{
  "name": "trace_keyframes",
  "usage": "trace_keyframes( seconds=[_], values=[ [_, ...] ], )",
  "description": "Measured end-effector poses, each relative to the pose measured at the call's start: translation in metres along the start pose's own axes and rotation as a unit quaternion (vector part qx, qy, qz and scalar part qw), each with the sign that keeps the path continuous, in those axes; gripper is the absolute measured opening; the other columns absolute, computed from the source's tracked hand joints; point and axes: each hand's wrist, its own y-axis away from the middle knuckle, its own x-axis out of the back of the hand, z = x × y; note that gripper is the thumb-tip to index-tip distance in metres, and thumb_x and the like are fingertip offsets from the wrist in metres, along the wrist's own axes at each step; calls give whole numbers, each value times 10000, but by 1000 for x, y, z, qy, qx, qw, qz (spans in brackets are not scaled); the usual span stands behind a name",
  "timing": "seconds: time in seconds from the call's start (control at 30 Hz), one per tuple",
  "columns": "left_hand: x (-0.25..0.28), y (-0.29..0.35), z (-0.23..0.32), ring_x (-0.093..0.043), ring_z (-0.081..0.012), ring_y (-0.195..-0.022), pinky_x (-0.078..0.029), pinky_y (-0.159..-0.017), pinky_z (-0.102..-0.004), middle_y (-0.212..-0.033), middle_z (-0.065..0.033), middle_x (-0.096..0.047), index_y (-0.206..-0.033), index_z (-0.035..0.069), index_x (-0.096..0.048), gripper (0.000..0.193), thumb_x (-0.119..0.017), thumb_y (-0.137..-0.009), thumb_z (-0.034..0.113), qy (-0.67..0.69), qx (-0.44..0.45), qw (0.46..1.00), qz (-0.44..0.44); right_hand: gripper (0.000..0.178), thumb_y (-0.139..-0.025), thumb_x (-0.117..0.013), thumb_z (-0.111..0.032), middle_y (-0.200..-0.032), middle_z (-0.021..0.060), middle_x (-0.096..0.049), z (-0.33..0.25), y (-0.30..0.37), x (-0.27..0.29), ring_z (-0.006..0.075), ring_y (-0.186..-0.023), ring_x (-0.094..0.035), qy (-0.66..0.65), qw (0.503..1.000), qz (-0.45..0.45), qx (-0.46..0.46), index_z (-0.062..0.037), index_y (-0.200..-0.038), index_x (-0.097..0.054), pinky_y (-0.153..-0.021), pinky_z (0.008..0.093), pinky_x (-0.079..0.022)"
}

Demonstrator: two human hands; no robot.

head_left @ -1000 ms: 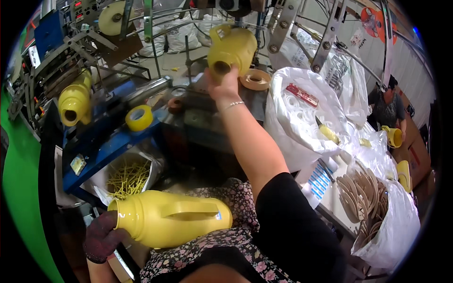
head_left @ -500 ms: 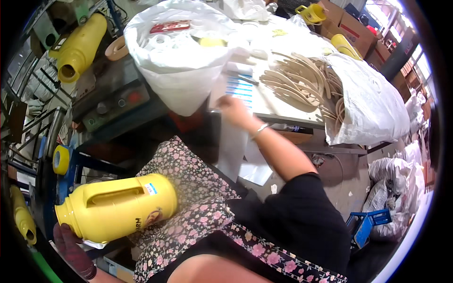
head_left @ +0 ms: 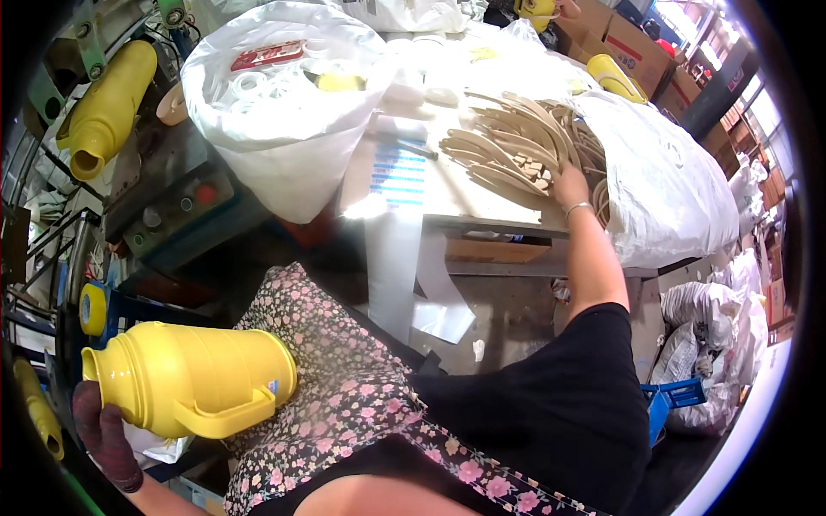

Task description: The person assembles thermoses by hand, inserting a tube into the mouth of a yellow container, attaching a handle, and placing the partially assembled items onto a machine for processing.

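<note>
A yellow thermos casing point(head_left: 202, 370) lies on its side across my lap, its moulded handle point(head_left: 228, 414) facing down toward me. My left hand point(head_left: 110, 443), in a dark glove, is closed at the open neck on the casing's left end. Out to the right, my bare right hand point(head_left: 570, 185) reaches into a pile of beige curved strips point(head_left: 508, 142) on the table, its fingers closed around one strip. The fingertips are partly hidden among the strips.
A white sack of white rings point(head_left: 267, 163) stands at the table's left. Blue-printed label film point(head_left: 397, 185) hangs over the front edge. A control box point(head_left: 185, 202) and another yellow casing point(head_left: 112, 107) are at left. A white bag point(head_left: 671, 189) borders the strips. Another person's hand point(head_left: 566, 9) shows at the far edge.
My right hand has moved from the label film rightward to the beige strips. The casing has been turned about its length, so its handle has swung from the upper side to the lower.
</note>
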Motion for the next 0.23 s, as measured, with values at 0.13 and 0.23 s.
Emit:
trace_keyframes(
  seconds=[0.13, 0.23],
  values=[
    [-3, -21, 36, -500, -264, -879, -390, -849, -381, -900, -123, -546, -939, 17, -573, 237, -617, -750, 153, 55, -29, 994, -94, 210, -874, -533, -147, -1014, 190, -655, -64, -13, 50, 377, -959, -619, 121, 984, -8, 134, -63, -1045, -622, -837, 440, -490],
    [-40, -24, 13, -508, -272, -892, -381, -882, -392, -924, -95, -546, -969, 76, -584, 306, -671, -679, 119, 34, -83, 995, -45, 284, -874, -517, -159, -1144, 166, -637, -114, -17, 70, 295, -1130, -586, 301, 942, -92, 118, -90, -1137, -602, -922, 423, -468]
  ],
)
